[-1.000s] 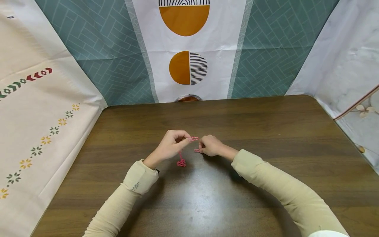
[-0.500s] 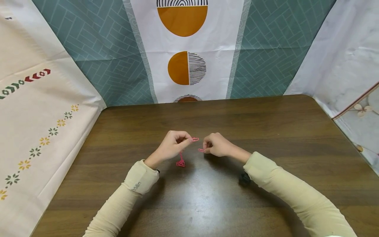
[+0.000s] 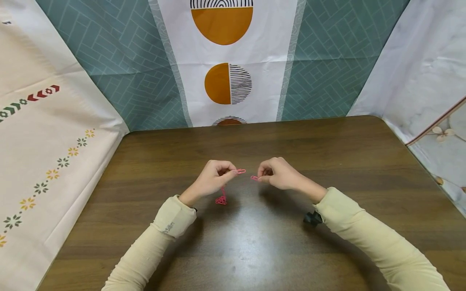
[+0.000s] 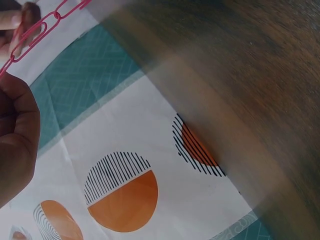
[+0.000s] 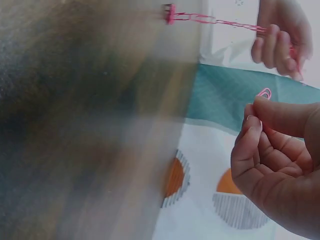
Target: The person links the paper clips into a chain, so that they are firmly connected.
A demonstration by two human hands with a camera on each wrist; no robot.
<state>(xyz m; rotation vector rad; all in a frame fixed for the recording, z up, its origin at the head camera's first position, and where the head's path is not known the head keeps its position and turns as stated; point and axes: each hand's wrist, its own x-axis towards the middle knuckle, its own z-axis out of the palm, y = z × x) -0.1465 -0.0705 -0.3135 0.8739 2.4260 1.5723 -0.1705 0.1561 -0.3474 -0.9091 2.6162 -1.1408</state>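
My left hand pinches a pink paper clip at the end of a paper clip chain. From that hand the chain hangs down, and its lower links lie in a small heap on the table. Linked clips of the chain also cross the top left of the left wrist view. My right hand pinches a single pink paper clip between thumb and fingertip, its looped end pointing out toward the left hand. A small gap separates the two clips.
A dark brown wooden table lies under both hands. Patterned cloths hang behind it and at the left and right sides. A dark object shows under the right wrist.
The right hand has moved right and slightly up from the table with its paper clip, widening the gap between the hands. The left hand has stayed nearly still, holding the chain.
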